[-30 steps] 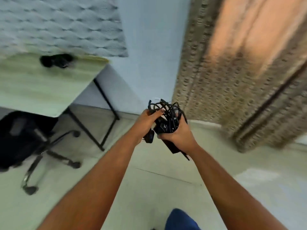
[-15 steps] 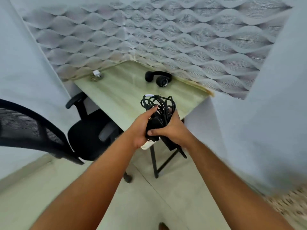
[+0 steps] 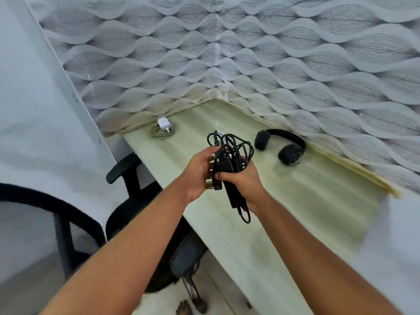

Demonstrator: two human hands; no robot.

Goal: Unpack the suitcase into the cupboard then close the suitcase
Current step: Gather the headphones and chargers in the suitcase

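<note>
Your arms reach forward, hands meeting at the black cable bundle [image 3: 229, 160]. Your left hand [image 3: 197, 172] cups its side; your right hand [image 3: 242, 178] grips it from beneath, thumb seemingly across the front.

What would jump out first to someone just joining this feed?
Dead centre, the left hand and right hand together grip a tangled black charger cable bundle above the pale desk. Black headphones lie on the desk by the wavy-patterned wall, and a white plug sits at its far left corner.
</note>
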